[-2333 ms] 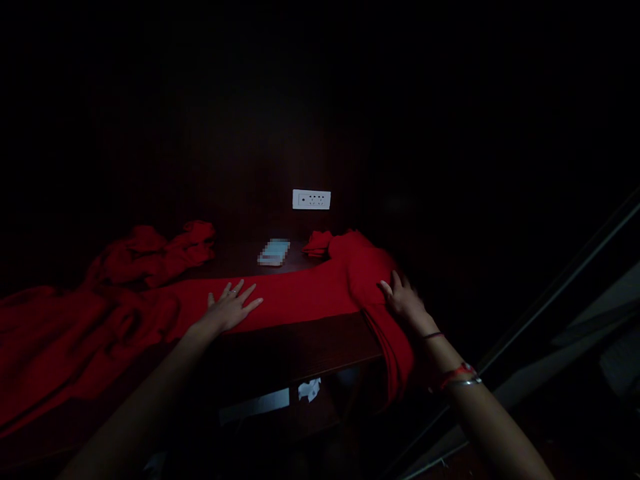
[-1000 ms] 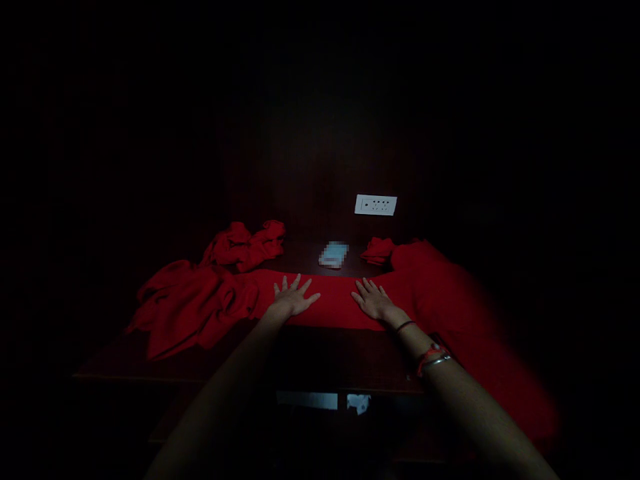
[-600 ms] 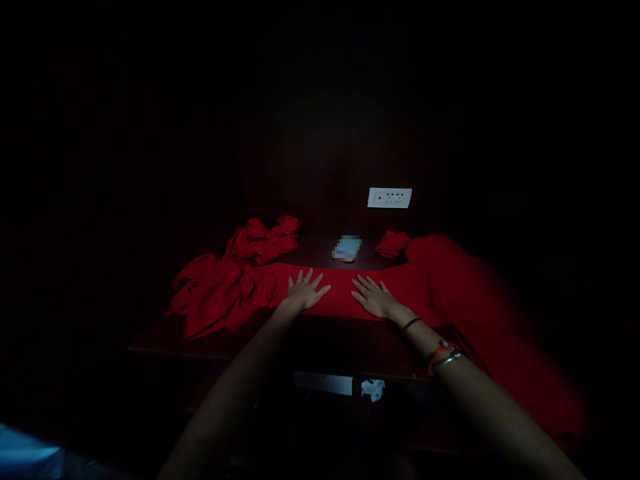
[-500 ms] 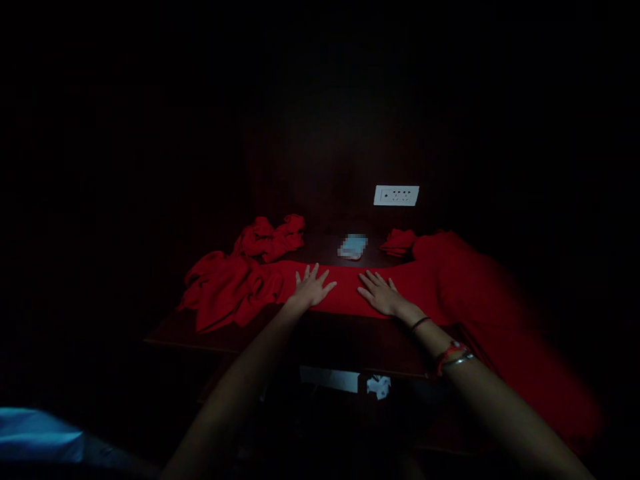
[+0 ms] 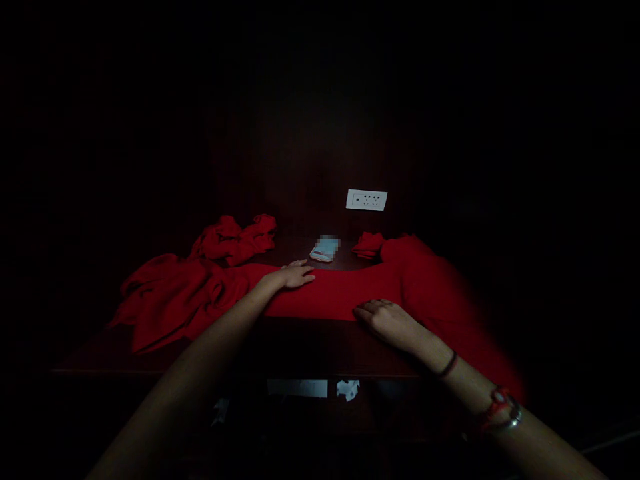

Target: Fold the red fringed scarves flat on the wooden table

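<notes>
A long red cloth [image 5: 320, 293] lies across a dark table, smooth in the middle and bunched at the left. My left hand [image 5: 296, 275] rests palm down near its far edge, fingers stretched out. A small pale glint shows beside those fingers, too small to name. At the cloth's near edge, my right hand [image 5: 384, 321] has its fingers bent and close together on the fabric; the thumb is hidden. Right of that hand the cloth spreads wide and runs down into the dark.
A phone [image 5: 325, 250], partly blurred, lies behind the cloth. More crumpled red fabric [image 5: 235, 239] sits at the back left, and a small red piece [image 5: 369, 245] at the back right. A white socket plate [image 5: 367, 200] is on the wall. Pale scraps [image 5: 348, 389] show below the table edge [image 5: 225, 375].
My left hand has slid to the cloth's far edge. The right hand has drawn back to the near edge, and its spread fingers have curled together. The view has shifted right.
</notes>
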A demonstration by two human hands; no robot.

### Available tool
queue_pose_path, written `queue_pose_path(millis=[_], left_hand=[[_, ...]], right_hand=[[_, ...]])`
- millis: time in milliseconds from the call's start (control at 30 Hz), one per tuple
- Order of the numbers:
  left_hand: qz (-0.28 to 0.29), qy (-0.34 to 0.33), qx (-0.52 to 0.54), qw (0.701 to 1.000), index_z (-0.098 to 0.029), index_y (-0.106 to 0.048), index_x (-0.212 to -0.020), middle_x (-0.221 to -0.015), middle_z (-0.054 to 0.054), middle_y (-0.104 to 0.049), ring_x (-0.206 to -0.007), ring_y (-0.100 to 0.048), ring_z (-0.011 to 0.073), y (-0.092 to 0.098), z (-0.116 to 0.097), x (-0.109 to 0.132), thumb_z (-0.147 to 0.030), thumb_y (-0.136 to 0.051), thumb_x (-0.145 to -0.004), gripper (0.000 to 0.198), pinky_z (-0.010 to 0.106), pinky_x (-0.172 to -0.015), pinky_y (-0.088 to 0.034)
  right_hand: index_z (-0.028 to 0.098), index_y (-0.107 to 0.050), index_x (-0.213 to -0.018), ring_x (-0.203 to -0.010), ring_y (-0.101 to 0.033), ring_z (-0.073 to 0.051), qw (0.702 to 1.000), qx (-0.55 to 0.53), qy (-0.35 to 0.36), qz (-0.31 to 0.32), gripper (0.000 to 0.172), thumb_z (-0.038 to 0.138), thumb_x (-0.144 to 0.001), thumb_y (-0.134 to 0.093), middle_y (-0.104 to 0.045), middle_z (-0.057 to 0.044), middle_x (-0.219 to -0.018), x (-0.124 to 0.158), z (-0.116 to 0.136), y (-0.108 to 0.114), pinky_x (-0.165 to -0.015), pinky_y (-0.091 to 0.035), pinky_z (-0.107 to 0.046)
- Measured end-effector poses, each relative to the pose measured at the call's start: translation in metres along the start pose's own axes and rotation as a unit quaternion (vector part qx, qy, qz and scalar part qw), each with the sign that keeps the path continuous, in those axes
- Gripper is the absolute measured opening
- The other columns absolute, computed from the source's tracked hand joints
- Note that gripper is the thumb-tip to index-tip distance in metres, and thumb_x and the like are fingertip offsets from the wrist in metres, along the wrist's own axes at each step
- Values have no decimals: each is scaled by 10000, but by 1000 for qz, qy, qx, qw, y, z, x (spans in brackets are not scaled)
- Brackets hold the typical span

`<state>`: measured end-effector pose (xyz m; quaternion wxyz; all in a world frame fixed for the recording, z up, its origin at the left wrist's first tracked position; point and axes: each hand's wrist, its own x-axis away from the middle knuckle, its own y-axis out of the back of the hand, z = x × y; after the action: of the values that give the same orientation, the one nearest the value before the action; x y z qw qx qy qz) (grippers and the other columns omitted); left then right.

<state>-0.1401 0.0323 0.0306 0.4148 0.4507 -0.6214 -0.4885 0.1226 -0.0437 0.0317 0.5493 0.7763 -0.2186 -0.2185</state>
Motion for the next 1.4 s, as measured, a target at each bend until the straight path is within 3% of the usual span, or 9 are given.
queue_pose_path(millis=[133, 300, 467, 600, 800, 967, 1133, 1300, 1400], left_hand=[[-11, -9, -3, 1000, -174, -437, -1151, -1217, 89, -402, -1101, -360, 189, 0, 9, -27, -341, -373, -755, 434, 261, -886, -275], [5, 19, -1, 1000, -182, -535, -1003, -1050, 70, -540, -937, -486, 190, 7, 30, -29, -268, -399, -714, 331, 257, -781, -355], [32, 21, 25, 999, -160, -576, -844, -885, 48, -596, -775, -524, 163, 15, 46, -26, -263, -411, -684, 253, 214, -642, -386], [34, 13, 53, 998, -179, -556, -870, -886, 10, -590, -755, -507, 139, 20, 52, -28, -244, -470, -619, 273, 182, -605, -374], [112, 13, 284, 952, -172, -561, -696, -670, -16, -575, -642, -503, 126, 36, 47, -16, -359, -534, -601, 212, 190, -562, -372], [14, -89, 499, 862, -168, -523, -817, -769, -2, -566, -715, -521, 124, 61, 6, -28, -305, -555, -636, 230, 228, -656, -402], [-51, -207, 580, 786, -143, -516, -898, -810, 10, -555, -747, -521, 112, 95, -71, -60, -244, -588, -641, 286, 279, -749, -387], [-52, -269, 595, 755, -136, -509, -955, -860, 19, -568, -801, -527, 109, 108, -159, -96, -141, -550, -673, 285, 297, -794, -380], [-41, -263, 579, 770, -114, -529, -906, -859, 35, -584, -809, -537, 103, 96, -202, -123, -69, -527, -670, 239, 270, -791, -390]], right_hand=[[149, -511, -966, -810, -524, -160, 999, 34, 37, 7, 228, 114, -794, -366, -575, -88, -891, -15, 8, 1, -670, -373, -261], [155, -485, -980, -776, -516, -163, 999, 33, 23, -23, 224, 128, -805, -347, -573, -83, -857, -32, 18, -3, -659, -357, -276], [160, -510, -904, -822, -490, -179, 998, 21, -13, -60, 185, 148, -799, -358, -561, -80, -865, -59, 33, -5, -701, -346, -298], [157, -522, -881, -800, -505, -170, 1000, 5, 8, -26, 205, 138, -799, -335, -557, -91, -872, -70, 38, 1, -667, -361, -278], [189, -404, -1142, -790, -536, -154, 976, -131, -148, -96, 373, 164, -790, -284, -576, -71, -933, -42, 21, 18, -678, -385, -254], [176, -515, -1049, -721, -557, -128, 877, -348, -232, -236, 409, 139, -727, -264, -614, -28, -835, -9, -7, 31, -684, -417, -249], [159, -516, -919, -418, -513, -117, 690, -565, -317, -322, 313, 236, -693, -313, -518, 27, -499, 28, -38, 46, -469, -430, -251], [200, -440, -805, -396, -480, -84, 521, -636, -358, -443, 178, 251, -640, -400, -449, 70, -514, 73, -68, 47, -417, -435, -232], [208, -405, -808, -426, -487, -78, 472, -605, -410, -494, 159, 276, -670, -365, -450, 64, -563, 95, -83, 30, -426, -446, -229]])
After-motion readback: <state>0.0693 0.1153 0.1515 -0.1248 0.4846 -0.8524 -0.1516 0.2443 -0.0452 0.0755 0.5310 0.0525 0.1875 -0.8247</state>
